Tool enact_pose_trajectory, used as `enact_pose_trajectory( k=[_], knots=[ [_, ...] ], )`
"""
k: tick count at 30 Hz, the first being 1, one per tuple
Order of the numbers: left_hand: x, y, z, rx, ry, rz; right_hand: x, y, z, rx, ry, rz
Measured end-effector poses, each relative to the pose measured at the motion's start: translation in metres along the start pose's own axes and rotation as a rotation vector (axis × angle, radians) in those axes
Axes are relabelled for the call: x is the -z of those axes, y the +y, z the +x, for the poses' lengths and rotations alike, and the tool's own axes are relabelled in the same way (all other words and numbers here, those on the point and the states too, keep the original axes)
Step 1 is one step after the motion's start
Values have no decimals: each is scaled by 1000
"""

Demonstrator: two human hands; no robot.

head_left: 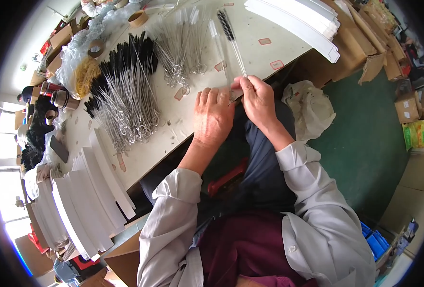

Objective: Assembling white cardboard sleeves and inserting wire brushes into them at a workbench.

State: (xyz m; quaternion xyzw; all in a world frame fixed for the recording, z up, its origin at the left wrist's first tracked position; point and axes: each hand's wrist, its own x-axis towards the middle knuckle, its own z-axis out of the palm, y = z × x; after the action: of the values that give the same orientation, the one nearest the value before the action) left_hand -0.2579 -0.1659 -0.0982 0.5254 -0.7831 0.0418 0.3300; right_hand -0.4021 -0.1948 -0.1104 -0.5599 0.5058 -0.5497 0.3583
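Between the thumb and fingers of my right hand (257, 103) is the lower end of a wire-handled brush with black bristles (225, 26), which points away across the table. Just left of it lies a slim, pale, see-through piece (216, 45), perhaps another brush or a sleeve. Its near end reaches the fingertips of both hands. My left hand (212, 117) rests at the table's edge, back upward, fingers together and curled down. What sits under those fingers is hidden. A large pile of black-bristled wire brushes (130, 91) lies to the left, with pale-bristled brushes (173, 48) beyond.
White folded card strips (82, 201) are stacked at the near left, and more white strips (298, 24) at the far right. Tape rolls (137, 18) and clear plastic (80, 52) lie at the back left. A pale sack (310, 110) and cardboard boxes (355, 38) stand right of the table.
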Motion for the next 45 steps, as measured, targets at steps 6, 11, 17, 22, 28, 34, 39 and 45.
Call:
enact_pose_trajectory(
  k=[6, 11, 17, 22, 28, 34, 39, 45],
  knots=[
    [-7, -8, -6, -129, 59, -108, 0, -10, -16, 42, -66, -40],
    [7, -10, -20, -174, 101, -53, -2, -10, -30, 8, -144, 44],
    [26, -16, -29, -183, -57, 66, -5, -15, -47, -123, -157, 168],
    [52, -26, -47, -154, 2, 105, 16, -17, -42, -89, -160, 53],
    [108, -21, -49, 114, 93, -156, 28, -34, -38, -31, -191, -7],
    [182, -4, -35, 128, 156, -322, 28, -79, -13, 217, -224, -128],
    [227, 12, -22, 184, 227, -683, 10, -116, 9, 424, -300, -90],
    [243, 10, -6, 225, 276, -1029, -44, -137, -21, 120, -766, 499]
  ],
)
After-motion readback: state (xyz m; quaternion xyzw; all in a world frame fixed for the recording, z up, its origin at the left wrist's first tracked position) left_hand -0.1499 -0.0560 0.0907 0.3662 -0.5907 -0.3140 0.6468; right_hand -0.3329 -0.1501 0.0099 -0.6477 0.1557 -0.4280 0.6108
